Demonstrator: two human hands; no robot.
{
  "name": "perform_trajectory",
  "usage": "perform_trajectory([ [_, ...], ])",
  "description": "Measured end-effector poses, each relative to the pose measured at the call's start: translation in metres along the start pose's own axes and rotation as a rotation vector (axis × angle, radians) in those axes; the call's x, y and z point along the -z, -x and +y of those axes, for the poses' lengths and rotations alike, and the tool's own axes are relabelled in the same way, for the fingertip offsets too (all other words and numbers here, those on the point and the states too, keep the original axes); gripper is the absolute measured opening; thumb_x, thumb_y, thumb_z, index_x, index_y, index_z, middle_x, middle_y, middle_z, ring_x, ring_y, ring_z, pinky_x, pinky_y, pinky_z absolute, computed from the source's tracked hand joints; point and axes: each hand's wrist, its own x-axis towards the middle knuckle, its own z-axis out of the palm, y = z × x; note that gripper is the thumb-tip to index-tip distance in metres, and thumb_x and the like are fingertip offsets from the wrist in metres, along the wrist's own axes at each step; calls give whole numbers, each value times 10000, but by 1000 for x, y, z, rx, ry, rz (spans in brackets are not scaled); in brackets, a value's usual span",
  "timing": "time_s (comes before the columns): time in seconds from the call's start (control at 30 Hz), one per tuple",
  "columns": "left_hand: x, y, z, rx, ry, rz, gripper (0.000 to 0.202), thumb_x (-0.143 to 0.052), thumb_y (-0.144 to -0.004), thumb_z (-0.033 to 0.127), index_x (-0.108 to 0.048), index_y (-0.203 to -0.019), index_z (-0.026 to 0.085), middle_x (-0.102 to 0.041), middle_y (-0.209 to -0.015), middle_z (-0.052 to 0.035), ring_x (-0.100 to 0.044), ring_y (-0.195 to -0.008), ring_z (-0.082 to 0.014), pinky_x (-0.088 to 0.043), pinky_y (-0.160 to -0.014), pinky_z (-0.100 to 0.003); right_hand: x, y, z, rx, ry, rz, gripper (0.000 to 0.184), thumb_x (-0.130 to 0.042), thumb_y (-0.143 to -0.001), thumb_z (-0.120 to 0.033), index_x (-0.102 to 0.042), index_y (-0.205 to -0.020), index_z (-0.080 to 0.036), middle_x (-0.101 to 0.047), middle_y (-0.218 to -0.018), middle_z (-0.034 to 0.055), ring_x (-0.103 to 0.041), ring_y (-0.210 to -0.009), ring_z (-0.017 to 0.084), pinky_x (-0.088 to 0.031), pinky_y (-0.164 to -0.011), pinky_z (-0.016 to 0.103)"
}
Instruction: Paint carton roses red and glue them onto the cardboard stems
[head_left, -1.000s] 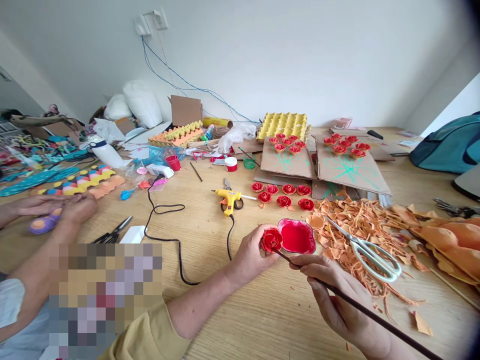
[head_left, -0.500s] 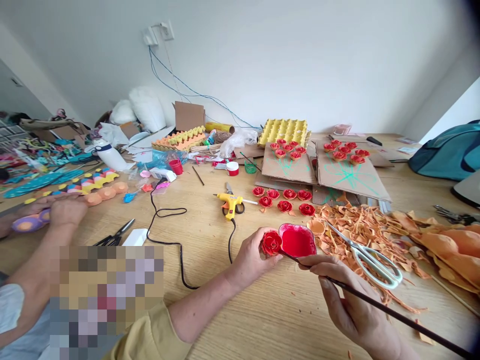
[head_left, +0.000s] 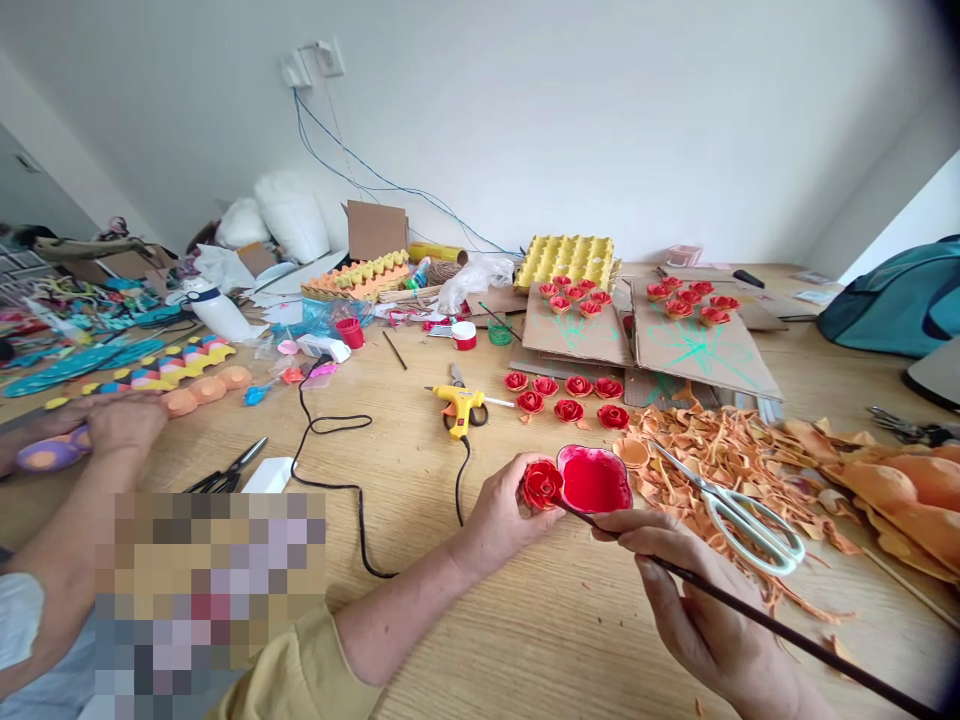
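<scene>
Between the fingers and thumb of my left hand is a red paper rose, its petals facing up. My right hand grips a long dark paintbrush, whose tip touches the rose's lower right edge. Right beside the rose lies a small dish of red paint, close to both hands. Beyond it, several finished-looking red roses rest in two rows on the table. The bristles are mostly hidden against the petals.
A yellow glue gun with a black cord lies left of the roses. Pale-handled scissors rest on orange scraps at right. Cardboard sheets bearing roses stand behind. A co-worker's hands hold a purple piece at far left.
The brush tip has shifted very slightly on the rose, while both my hands stay almost in place. The co-worker's hands have moved a little left.
</scene>
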Motion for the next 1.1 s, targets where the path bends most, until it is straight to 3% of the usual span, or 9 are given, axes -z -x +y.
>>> perform_trajectory([
  [0.1, 0, 0, -2, -34, -10, 12, 456, -784, -737, 172, -617, -1160, 208, -755, -1118, -47, -723, -990, -194, -565, -914, -296, 0, 1, 0, 5, 29, -45, 256, -459, -966, -45, -561, -1145, -197, -744, -1074, 94, -743, -983, 132, -590, -858, 210],
  [0.27, -1, 2, -3, -7, -50, 30, 457, -808, -738, 190, -615, -1152, 206, -762, -1092, -46, -726, -978, -197, -566, -916, -307, 2, 3, 2, 1, 48, 6, 249, -485, -961, -46, -558, -1149, -192, -739, -1078, 110, -736, -1014, 150, -586, -877, 236],
  [0.43, -1, 2, -2, -49, -66, 22, 454, -788, -755, 186, -614, -1173, 213, -750, -1141, -49, -720, -996, -196, -567, -918, -307, 2, 0, 0, 7, 41, -56, 242, -486, -960, -68, -564, -1147, -201, -754, -1081, 101, -756, -955, 152, -607, -823, 234],
  [0.77, 0, 3, 0, -32, -82, 31, 429, -786, -760, 206, -620, -1156, 217, -751, -1129, -51, -721, -1001, -201, -565, -925, -304, 6, -4, 0, 22, 52, -46, 258, -485, -935, -44, -565, -1125, -199, -751, -1047, 86, -750, -934, 146, -597, -817, 226],
  [0.93, 1, 2, 2, 7, -53, 27, 422, -779, -756, 188, -616, -1145, 203, -753, -1090, -52, -723, -972, -194, -559, -928, -302, 14, -7, 0, 33, 122, 80, 257, -501, -933, -39, -614, -1102, -196, -700, -1046, 100, -724, -923, 164, -590, -774, 253],
  [1.03, 1, 1, -1, 5, -3, 35, 424, -771, -753, 196, -603, -1142, 195, -747, -1087, -58, -719, -966, -192, -562, -920, -302, 15, -9, -6, -16, 139, 175, 224, -554, -938, -78, -685, -1049, -222, -623, -862, 45, -653, -700, 132, -531, -576, 229],
  [1.1, 1, 1, -4, 8, 9, 54, 423, -769, -752, 215, -600, -1139, 195, -741, -1087, -59, -714, -973, -195, -564, -915, -305, 15, -13, -14, -84, 25, 220, 222, -534, -970, -101, -686, -1060, -235, -569, -723, -1, -607, -596, 118, -492, -515, 223],
])
